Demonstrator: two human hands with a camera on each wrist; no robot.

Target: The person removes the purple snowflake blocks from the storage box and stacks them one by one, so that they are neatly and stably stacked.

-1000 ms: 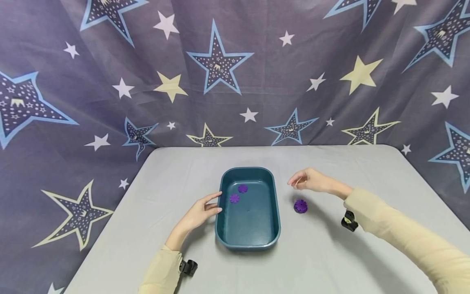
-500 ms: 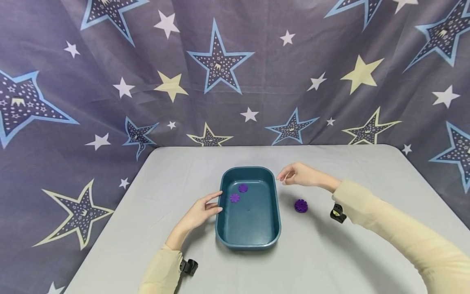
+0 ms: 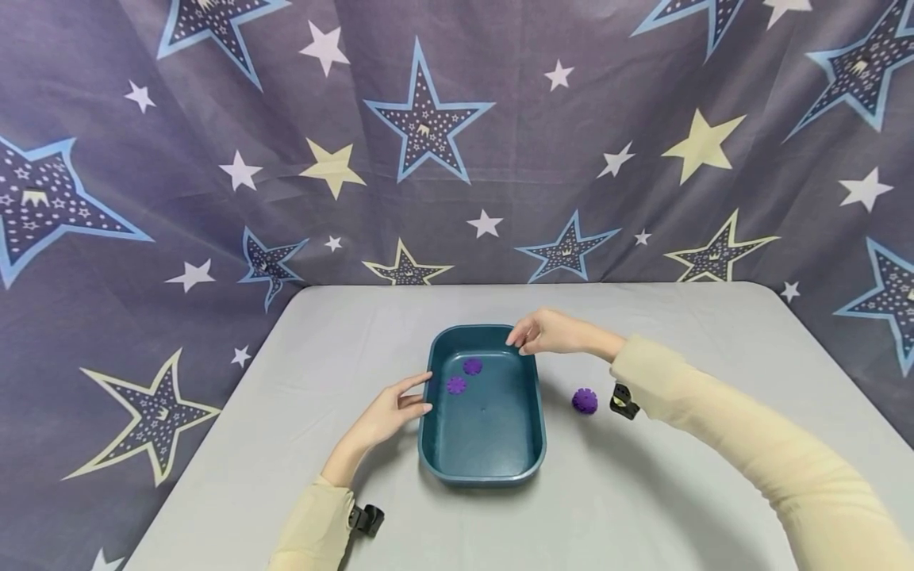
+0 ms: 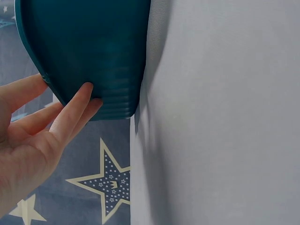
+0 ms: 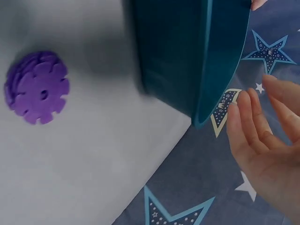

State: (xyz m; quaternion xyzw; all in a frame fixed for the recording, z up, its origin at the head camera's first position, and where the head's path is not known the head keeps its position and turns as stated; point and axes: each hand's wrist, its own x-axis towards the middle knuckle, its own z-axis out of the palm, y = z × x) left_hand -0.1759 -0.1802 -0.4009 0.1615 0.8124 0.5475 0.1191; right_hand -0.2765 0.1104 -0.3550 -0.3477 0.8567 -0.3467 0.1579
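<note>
A dark teal plastic tray (image 3: 481, 444) sits mid-table, and inside it two purple notched plastic discs (image 3: 456, 385) lie apart toward the far left. My left hand (image 3: 389, 408) touches the tray's left side with its fingertips; in the left wrist view its fingers (image 4: 70, 112) are extended against the rim and outer wall. My right hand (image 3: 553, 331) is over the tray's far right corner, fingers loosely bent. No object shows between those fingers in the right wrist view. To the right of the tray lies a small pile of purple notched discs (image 5: 40, 89).
A light grey cloth covers the table (image 3: 607, 507). Behind and at the sides hangs a dark curtain (image 3: 514, 159) with a star pattern. Black wrist mounts (image 3: 366, 520) are strapped over both sleeves.
My right hand has moved left from above the disc pile to the tray's far right corner. My left hand, the tray and the two discs in it stay where they were.
</note>
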